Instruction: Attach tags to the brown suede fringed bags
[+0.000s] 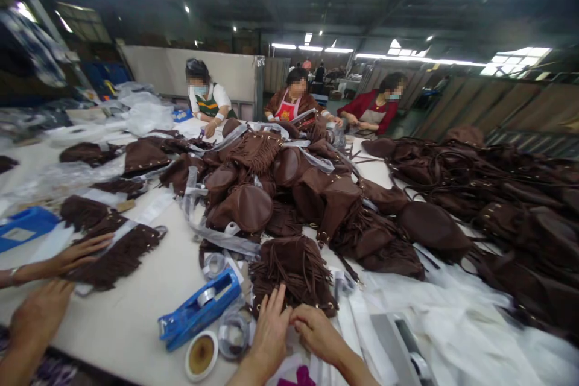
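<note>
My left hand [270, 330] lies with fingers spread on the lower edge of a brown fringed bag [294, 265] at the table's near edge. Right beside it, thumb-side touching, my right hand [319, 332] has curled fingers pinching the same bag's bottom edge. The bag lies flat, its fringe fanned toward me. A blue tape dispenser [199, 309] sits just left of my left hand, with a brown tape roll [201, 354] and a clear tape roll [233, 335] next to it.
A big heap of brown bags [280, 187] fills the table's middle, and more bags [506, 205] are on the right. White wrapping sheets [434, 313] lie near right. A co-worker's hands [76, 253] press a fringed piece [122, 253] at left. Three people work at the far side.
</note>
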A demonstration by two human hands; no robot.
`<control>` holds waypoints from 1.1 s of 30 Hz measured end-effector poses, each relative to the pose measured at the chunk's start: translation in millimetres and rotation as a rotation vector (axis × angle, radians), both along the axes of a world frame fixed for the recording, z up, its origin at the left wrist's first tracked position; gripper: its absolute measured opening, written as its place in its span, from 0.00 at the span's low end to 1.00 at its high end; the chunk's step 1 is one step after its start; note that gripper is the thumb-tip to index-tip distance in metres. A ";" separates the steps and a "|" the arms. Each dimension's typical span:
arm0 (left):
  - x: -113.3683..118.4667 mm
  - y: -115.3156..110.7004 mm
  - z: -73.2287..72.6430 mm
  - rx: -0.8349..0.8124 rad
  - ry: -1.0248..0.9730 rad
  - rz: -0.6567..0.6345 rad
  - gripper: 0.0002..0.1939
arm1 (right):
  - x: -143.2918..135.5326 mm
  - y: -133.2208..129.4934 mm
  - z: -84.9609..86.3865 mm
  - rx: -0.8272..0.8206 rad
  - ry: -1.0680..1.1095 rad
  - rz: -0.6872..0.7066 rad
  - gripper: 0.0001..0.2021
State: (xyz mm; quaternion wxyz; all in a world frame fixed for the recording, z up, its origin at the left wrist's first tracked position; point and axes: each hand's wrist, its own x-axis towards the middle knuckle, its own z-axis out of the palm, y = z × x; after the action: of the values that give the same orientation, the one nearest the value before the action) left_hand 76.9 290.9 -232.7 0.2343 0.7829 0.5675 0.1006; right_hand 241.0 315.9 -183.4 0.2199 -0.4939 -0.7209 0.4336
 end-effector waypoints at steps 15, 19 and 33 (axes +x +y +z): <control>24.9 1.4 46.1 -0.284 -0.401 0.383 0.17 | 28.7 31.2 -7.8 0.096 -0.110 -0.050 0.07; 31.6 2.5 34.8 -0.536 -0.676 0.560 0.08 | 19.6 35.3 -36.1 -0.011 -0.086 -0.106 0.11; 43.9 -0.9 9.5 -1.205 -1.501 0.824 0.22 | 19.9 -21.7 -34.7 0.441 -0.099 0.099 0.12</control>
State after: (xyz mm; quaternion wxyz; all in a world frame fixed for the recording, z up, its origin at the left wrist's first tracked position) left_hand 120.9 290.0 -223.2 0.8254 0.0189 0.4552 0.3334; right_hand 260.8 294.2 -218.1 0.2654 -0.4184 -0.8315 0.2513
